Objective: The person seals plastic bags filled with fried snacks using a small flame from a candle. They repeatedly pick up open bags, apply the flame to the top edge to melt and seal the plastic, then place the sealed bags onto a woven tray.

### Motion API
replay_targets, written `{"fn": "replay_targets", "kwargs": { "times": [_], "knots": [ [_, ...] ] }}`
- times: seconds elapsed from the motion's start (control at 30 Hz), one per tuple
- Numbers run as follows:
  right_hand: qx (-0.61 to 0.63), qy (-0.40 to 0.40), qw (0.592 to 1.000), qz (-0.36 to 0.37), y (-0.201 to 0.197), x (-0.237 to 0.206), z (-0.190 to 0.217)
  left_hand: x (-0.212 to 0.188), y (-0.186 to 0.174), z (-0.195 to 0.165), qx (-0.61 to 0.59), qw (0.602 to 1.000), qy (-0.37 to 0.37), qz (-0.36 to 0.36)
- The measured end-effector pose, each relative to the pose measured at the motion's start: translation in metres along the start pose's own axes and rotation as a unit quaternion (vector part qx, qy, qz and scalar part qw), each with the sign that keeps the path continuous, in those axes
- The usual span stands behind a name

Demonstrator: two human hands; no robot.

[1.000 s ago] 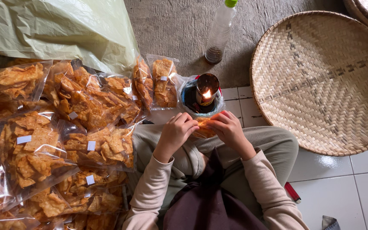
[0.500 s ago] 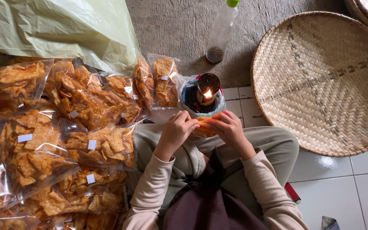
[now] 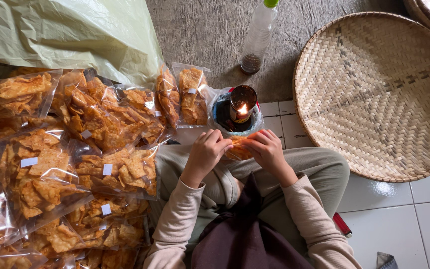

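On a tiled floor beside a woven bamboo tray (image 3: 374, 94), the left hand (image 3: 206, 152) and right hand (image 3: 267, 149) are pinching a small chip bag (image 3: 238, 148) near the lit oil lamp (image 3: 242, 103), apparently sealing its edge, which needs steady feeding.

Both hands (image 3: 237, 149) pinching chip bag (image 3: 238, 148), lit flame (image 3: 243, 108) beside
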State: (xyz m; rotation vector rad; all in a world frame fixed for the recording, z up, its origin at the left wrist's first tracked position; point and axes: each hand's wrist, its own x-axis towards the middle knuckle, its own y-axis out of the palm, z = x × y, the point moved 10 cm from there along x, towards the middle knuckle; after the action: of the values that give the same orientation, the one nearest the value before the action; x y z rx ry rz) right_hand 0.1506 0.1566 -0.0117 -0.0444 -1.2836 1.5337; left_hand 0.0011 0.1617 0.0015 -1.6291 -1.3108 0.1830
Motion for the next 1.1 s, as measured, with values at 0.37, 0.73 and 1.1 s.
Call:
{"fn": "replay_targets", "kwargs": {
  "times": [0.37,0.73,1.1],
  "knots": [
    [-0.003,-0.014,1.0,0.001,-0.002,0.001,0.001,0.004,-0.003,-0.003,-0.065,0.998,-0.004,-0.007],
    [0.0,-0.024,0.999,-0.025,-0.016,-0.009,-0.003,0.011,0.001,-0.009,-0.091,0.996,-0.022,0.005],
    [0.003,-0.013,0.999,-0.037,-0.025,-0.01,0.002,0.006,0.004,-0.012,-0.08,0.997,-0.016,-0.015]
  ]
}}
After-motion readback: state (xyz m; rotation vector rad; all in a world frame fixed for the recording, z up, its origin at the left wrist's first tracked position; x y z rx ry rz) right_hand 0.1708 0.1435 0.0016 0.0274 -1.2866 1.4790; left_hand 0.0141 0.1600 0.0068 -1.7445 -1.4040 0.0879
